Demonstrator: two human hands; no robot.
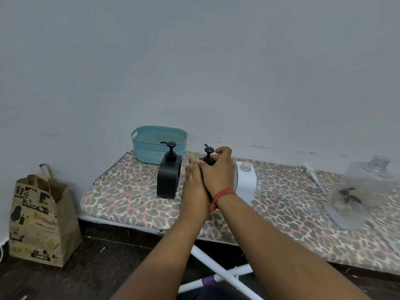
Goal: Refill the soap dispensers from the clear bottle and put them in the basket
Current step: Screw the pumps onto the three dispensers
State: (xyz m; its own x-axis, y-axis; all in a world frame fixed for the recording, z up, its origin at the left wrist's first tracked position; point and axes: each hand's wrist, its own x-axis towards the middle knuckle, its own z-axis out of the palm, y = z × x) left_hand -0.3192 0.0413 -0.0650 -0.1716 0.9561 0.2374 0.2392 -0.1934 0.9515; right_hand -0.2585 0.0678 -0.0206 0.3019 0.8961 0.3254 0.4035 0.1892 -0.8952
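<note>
Both my hands are on the middle soap dispenser, a dispenser with a black pump top (208,155) whose body is almost fully hidden behind them. My right hand (217,169) has fingers curled over the pump collar, gripping it; I judge I'm screwing it on or off, can't tell which. My left hand (194,180) lies with straight fingers pressed flat against the dispenser's side, steadying it, not curled round anything I can see.

Other task items: a black arch-shaped dispenser with pump fitted (168,176) stands just left of my hands. A white dispenser with open neck and no pump (246,180) sits just right, partly behind my right wrist. A loose white pump with long tube (311,176) lies further right on the leopard-print padded board (129,191). The large clear plastic bottle, uncapped (365,191), stands far right, looking near empty. The teal woven-look plastic basket (159,144) is at the back left against the wall, nothing visible in it.

Risks: the board is soft, so twisting hard could tip the dispenser, and with a loose top it may spill. My right forearm is close to the open white one; a sideways sweep could knock it. A brown paper bag (41,217) sits on the floor, left.
</note>
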